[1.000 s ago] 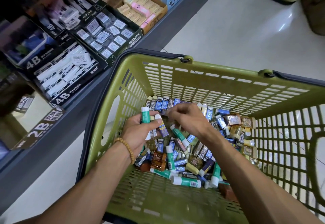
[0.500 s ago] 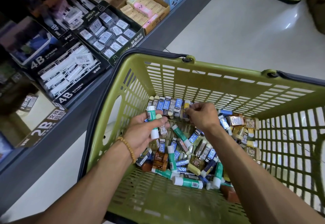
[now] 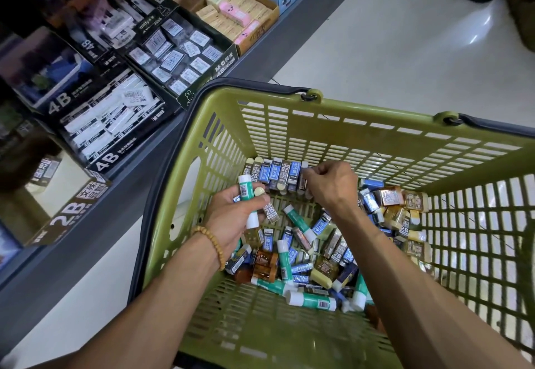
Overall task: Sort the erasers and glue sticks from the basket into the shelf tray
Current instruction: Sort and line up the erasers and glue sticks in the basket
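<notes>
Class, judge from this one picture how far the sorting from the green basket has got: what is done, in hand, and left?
Done: nothing sorted is identifiable on the shelf. In hand: the left hand holds a green-and-white glue stick with some small erasers; the right hand fingers the upright row of blue and grey erasers. Left: nearly everything, a loose heap still covering the green plastic basket floor.

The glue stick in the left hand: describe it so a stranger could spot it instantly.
Look inside the green basket, at its left side. The left hand grips a glue stick upright above the pile. Unlike the loose ones lying flat below, it stands raised, green-bodied with white ends.
</notes>
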Motion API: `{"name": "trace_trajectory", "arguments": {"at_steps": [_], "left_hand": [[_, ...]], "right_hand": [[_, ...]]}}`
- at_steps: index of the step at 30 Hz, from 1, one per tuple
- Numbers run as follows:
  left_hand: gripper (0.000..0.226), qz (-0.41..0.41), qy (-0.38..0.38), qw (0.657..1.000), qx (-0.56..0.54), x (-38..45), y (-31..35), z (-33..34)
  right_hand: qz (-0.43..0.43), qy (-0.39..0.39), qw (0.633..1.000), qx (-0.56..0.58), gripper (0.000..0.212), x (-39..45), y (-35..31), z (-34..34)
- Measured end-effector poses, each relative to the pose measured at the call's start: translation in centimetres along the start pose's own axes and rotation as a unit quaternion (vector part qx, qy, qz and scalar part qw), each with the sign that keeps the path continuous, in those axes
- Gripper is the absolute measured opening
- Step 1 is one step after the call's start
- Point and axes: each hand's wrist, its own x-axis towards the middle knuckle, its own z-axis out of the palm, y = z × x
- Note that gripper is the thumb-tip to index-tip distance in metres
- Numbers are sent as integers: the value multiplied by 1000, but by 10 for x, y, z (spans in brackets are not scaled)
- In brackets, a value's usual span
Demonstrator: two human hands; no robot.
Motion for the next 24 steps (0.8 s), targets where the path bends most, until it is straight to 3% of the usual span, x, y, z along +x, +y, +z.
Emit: {"name": "trace_trajectory", "arguments": {"at_steps": [4, 24], "left_hand": [[20, 5, 1, 1000, 3, -1, 0, 1], [18, 2, -4, 1000, 8, 0, 0, 0]], "right_hand": [[-11, -34, 999, -27, 23, -4, 2, -2], [17, -6, 1000, -4, 16, 2, 4, 3]]}}
